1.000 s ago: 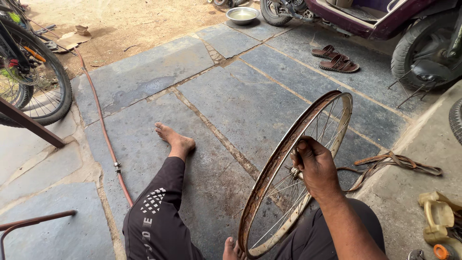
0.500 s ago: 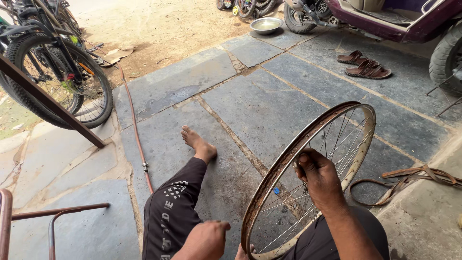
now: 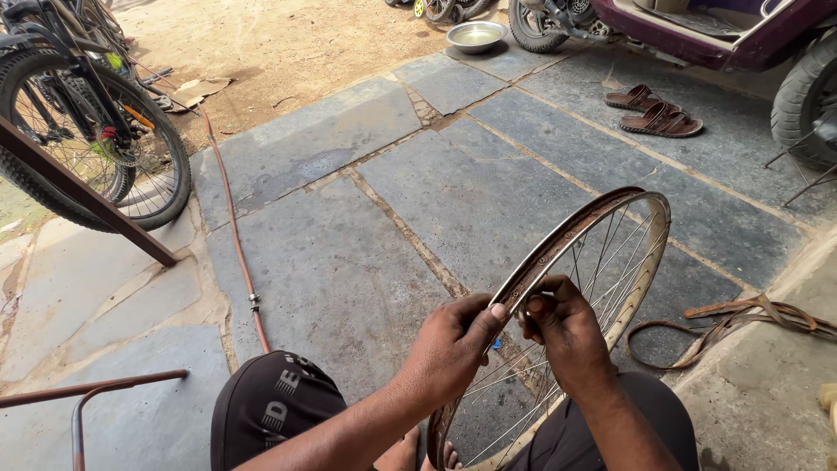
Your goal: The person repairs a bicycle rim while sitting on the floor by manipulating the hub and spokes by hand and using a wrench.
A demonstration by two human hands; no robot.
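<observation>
The bare bicycle wheel rim [image 3: 558, 262] stands upright on edge between the person's knees, above the stone slab floor [image 3: 349, 270]. The left hand [image 3: 449, 349] grips the rusted rim from the left side, thumb pressed onto the rim edge. The right hand [image 3: 567, 336] pinches the rim just beside it, fingers curled among the spokes [image 3: 610, 262]. A red hose [image 3: 235, 235] lies on the floor to the left. A pair of sandals [image 3: 654, 113] sits well apart, near a scooter [image 3: 697, 30].
</observation>
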